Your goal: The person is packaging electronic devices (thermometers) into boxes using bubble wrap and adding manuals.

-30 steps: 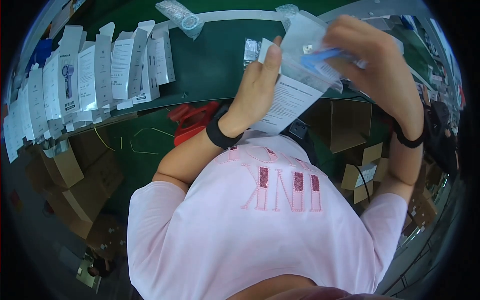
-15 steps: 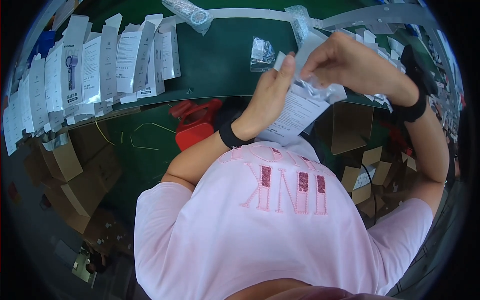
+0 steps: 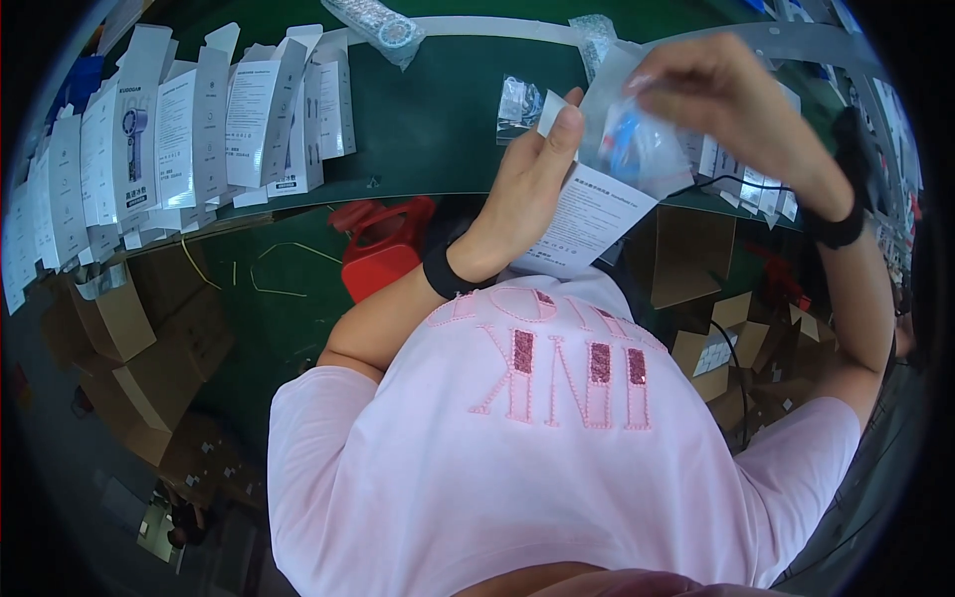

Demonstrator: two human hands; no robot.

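My left hand [image 3: 532,189] is closed round a white printed box [image 3: 594,221], tilted in front of my chest with its upper flaps raised. Above the box's upper end is a clear plastic bag [image 3: 657,154] with something blue and a spot of red showing through it. My right hand [image 3: 711,85], slightly blurred, has its fingertips pinched at the bag's upper edge. How far the bag reaches into the box cannot be made out. Beyond my left hand, a small clear packet [image 3: 519,101] lies on the green table [image 3: 438,119].
Several white boxes with raised flaps [image 3: 179,139] stand in a row at left. Bubble-wrapped items [image 3: 376,28] lie at the far edge. More white packaging [image 3: 741,174] and a black cable [image 3: 731,180] are at right. Below are a red plastic object [image 3: 386,249] and cardboard cartons [image 3: 134,338].
My right hand has lifted up and to the right from the box's mouth. The plastic bag shows more widely now, its blue contents visible. My left hand keeps its hold on the box.
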